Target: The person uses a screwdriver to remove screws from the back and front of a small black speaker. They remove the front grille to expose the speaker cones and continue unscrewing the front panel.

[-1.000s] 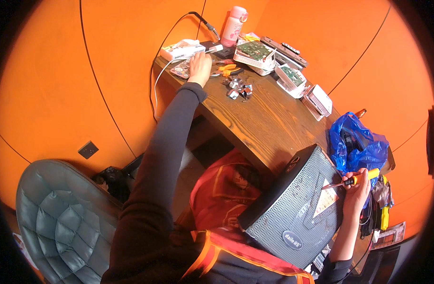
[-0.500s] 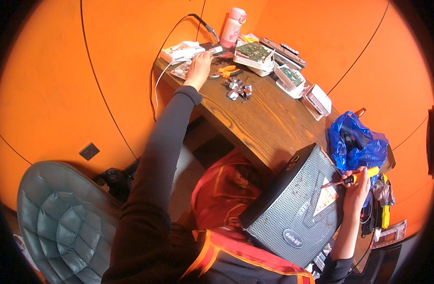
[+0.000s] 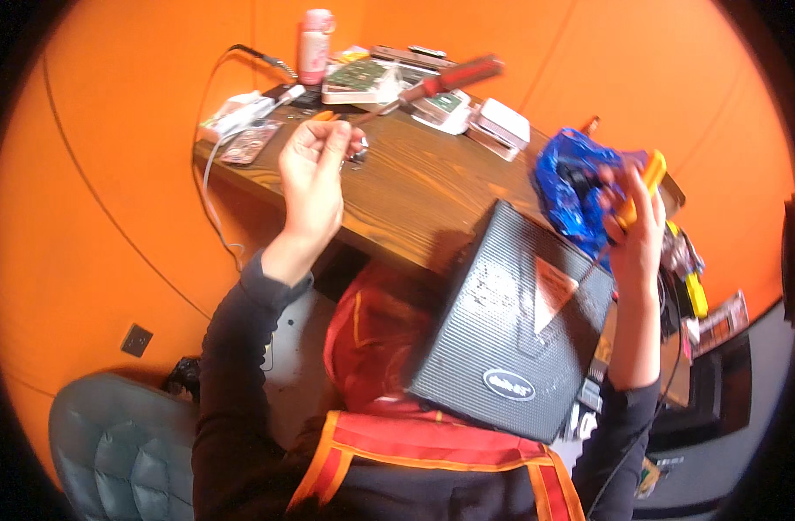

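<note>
Red-handled, a screwdriver slanted above the table, its shaft pinched in your left hand; your right hand loosely held a yellow-handled driver near the black speaker, beside a blue bag.

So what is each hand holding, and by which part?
Left hand: red-handled screwdriver, by the shaft's tip end. Right hand: yellow-handled screwdriver, by its handle.

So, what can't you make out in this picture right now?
All in the head view:
Inside the blue bag: mostly hidden by its folds.
Small metal pieces: partly behind the left hand.
Right hand: fingers blurred by motion around the yellow screwdriver.
Triangular label: print too blurred.
Chair: cut off by the bottom edge.
</note>
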Tool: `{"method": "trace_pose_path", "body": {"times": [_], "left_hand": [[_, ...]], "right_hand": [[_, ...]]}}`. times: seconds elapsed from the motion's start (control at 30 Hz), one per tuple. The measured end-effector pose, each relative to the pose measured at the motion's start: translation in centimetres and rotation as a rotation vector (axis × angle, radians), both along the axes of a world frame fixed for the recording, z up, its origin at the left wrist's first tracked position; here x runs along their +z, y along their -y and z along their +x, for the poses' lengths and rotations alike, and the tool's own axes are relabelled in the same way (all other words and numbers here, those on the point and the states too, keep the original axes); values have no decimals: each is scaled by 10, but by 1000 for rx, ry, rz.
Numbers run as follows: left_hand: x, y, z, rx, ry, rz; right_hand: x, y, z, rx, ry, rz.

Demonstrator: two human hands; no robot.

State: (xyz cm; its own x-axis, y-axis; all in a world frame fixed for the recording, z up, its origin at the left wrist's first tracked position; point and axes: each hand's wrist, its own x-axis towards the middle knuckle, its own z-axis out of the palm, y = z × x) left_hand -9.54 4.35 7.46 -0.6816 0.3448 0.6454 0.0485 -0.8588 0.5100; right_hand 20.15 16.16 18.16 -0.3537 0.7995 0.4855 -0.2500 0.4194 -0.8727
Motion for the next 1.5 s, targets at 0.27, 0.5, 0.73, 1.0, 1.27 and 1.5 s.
{"method": "trace_pose_path", "body": {"times": [0.27, 0.5, 0.73, 1.0, 1.27, 1.5], "left_hand": [[20, -14, 107, -251, -101, -32], [13, -14, 121, -399, -415, -164], [-21, 27, 118, -358, -294, -469], [-51, 46, 131, -608, -223, -539], [-54, 51, 134, -702, -138, -506], [-51, 53, 136, -743, -101, -493]], "right_hand": [[17, 47, -26, 46, 79, 381], [25, 42, 39, -138, -40, 543], [6, 67, 101, -408, -121, 598], [-33, 119, 115, -375, 17, 624], [-18, 60, 54, -215, 48, 717], [-19, 16, 1, -183, 83, 745]]}}
